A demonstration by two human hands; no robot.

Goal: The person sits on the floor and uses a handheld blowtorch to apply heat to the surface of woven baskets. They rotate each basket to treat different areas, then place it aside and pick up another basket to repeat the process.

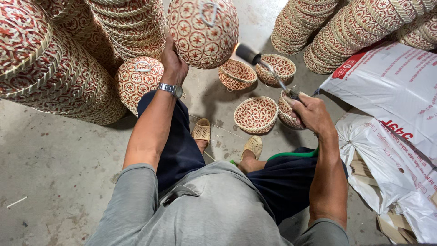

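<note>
floor: bare grey concrete floor (59, 155), stained, seen from above; person seated, knees apart, grey shirt, dark shorts, woven sandals.
left hand: left hand (172, 61) raised, fingers curled up against the underside of the round basket (203, 31), gripping it and holding it off the floor; metal wristwatch (171, 89) on the wrist.
round basket: woven, red and cream star pattern, domed, with a white loop handle on its top face; hangs in the air above the knees, near the torch head.
right hand: right hand (310, 113) closed in a fist round the grip end of the gas torch (266, 68) (thumb on top).
gas torch: thin metal tube running up-left from the fist to a dark nozzle; small orange glow at the nozzle, just beside the held basket's lower right edge (touching or not, cannot tell).
hose: green hose (293, 155) runs from under the right hand across the lap.
floor baskets: four open bowl baskets (256, 114) on the concrete past the feet, same pattern; one partly hidden behind the right fist.
lidded basket: another domed basket (138, 81) with loop handle sits left of the left forearm.
stacks: tall nested basket stacks (54, 68) at left, more at top right (337, 36).
sacks: white printed plastic sacks (391, 91) at right, cardboard scraps under them.
</note>
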